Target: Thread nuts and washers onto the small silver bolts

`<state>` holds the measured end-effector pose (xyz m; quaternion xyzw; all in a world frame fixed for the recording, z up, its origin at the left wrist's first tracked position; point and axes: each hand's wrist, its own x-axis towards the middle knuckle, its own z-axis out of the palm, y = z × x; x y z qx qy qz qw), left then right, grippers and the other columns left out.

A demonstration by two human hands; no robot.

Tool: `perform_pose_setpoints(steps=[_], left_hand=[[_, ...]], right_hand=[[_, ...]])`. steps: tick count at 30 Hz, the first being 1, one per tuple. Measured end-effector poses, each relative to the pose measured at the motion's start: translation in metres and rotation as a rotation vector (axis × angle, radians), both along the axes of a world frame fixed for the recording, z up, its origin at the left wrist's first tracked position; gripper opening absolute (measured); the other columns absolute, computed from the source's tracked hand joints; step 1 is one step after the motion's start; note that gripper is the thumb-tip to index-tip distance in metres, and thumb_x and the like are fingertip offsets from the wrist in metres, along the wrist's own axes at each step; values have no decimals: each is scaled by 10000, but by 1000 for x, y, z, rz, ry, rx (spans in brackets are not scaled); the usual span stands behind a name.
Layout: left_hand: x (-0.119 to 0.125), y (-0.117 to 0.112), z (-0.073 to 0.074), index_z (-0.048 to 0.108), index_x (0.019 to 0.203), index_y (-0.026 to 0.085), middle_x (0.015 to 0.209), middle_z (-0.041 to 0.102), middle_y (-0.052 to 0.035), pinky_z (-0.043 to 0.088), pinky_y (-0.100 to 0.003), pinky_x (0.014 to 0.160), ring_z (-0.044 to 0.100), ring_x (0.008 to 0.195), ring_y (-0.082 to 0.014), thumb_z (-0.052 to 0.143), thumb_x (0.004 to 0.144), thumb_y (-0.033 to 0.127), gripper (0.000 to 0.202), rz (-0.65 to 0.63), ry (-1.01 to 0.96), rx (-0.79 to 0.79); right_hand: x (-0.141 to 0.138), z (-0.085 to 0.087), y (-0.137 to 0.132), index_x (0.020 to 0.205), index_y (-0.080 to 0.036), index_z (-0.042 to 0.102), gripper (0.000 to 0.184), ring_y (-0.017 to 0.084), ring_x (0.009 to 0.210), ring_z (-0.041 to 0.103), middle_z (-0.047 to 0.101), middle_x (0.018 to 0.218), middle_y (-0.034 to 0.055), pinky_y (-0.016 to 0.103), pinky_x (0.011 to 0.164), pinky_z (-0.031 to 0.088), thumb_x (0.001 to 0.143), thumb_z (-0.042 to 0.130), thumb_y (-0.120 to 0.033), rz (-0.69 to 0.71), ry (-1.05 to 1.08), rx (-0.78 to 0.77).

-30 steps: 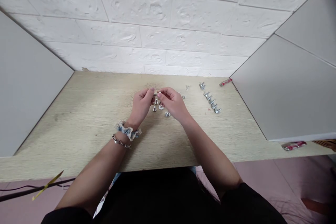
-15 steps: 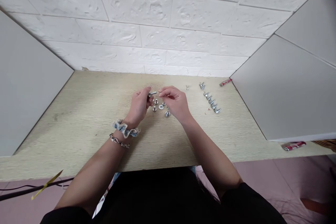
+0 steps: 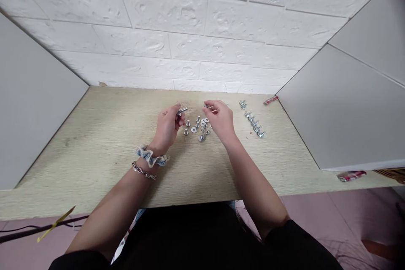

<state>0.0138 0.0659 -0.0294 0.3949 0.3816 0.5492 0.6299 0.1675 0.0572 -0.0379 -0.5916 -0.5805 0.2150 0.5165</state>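
My left hand (image 3: 167,126) is closed, pinching a silver bolt (image 3: 183,110) between thumb and fingers, its shank pointing right. A little to the right, my right hand (image 3: 222,121) is pinched on a small metal piece (image 3: 206,105), mostly covered by the fingertips; its kind is unclear. Bolt and piece are apart. Between and below the hands lies a loose group: short bolts (image 3: 186,132) standing on their heads, flat washers (image 3: 194,130), and a bolt with a washer (image 3: 201,138). My right hand hides part of the group's right side.
On the right, a slanting row of several bolts with washers (image 3: 254,123) stands on the pale wooden table (image 3: 110,143). Two red battery-like cylinders lie there, one by the right panel (image 3: 271,100), one near the front edge (image 3: 352,176). A white brick-patterned wall (image 3: 186,67) closes the back.
My right hand has moved right, away from the bolt in my left hand, uncovering more washers and bolts. The left hand stays nearly in place, still holding the bolt.
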Motion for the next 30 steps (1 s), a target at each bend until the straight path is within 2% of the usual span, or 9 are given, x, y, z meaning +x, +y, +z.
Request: perform_pose_setpoints(steps=[4,9,12,17,24,30], left_hand=[[0,1,-1,477,620,164,548,528,30,421,-177,480,458,444,-49,587,734,314,219,-25,-60,-40],[-1,3,-2,527,650,139,576,576,16,456,-168,502,501,461,-44,605,740,305,205,-73,-99,-69],[-1,2,-2,546,683,126,607,616,1,460,-154,488,514,450,-37,616,748,295,194,-94,-87,-113],[-1,0,0,491,670,143,678,668,-20,467,-133,480,540,451,-31,648,761,281,228,-127,-85,-128],[-1,-2,4,593,860,129,749,695,-33,512,-121,541,598,517,-36,585,838,196,72,-175,-154,-212],[0,-3,4,628,821,108,770,702,-50,534,-118,575,640,576,-54,529,863,122,108,-202,-193,-265]], right_hand=[[23,-5,10,974,-165,664,266,161,763,599,666,938,58,353,830,474,730,558,-174,-127,-208,-105],[42,-10,11,1001,-142,661,300,210,963,599,672,1025,90,341,887,432,749,498,-138,-166,-482,-275],[48,-10,9,1009,-149,668,313,229,998,596,675,1036,101,333,877,422,760,479,-133,-203,-602,-398],[51,-8,7,988,-172,681,347,259,984,604,677,1027,124,358,807,417,760,432,-89,-229,-734,-505],[49,-13,9,925,-186,694,312,254,995,589,685,1002,110,411,867,339,765,442,-94,-212,-803,-559],[49,-17,13,937,-202,685,335,240,1038,569,673,1063,89,422,894,300,775,417,-83,-169,-793,-521]])
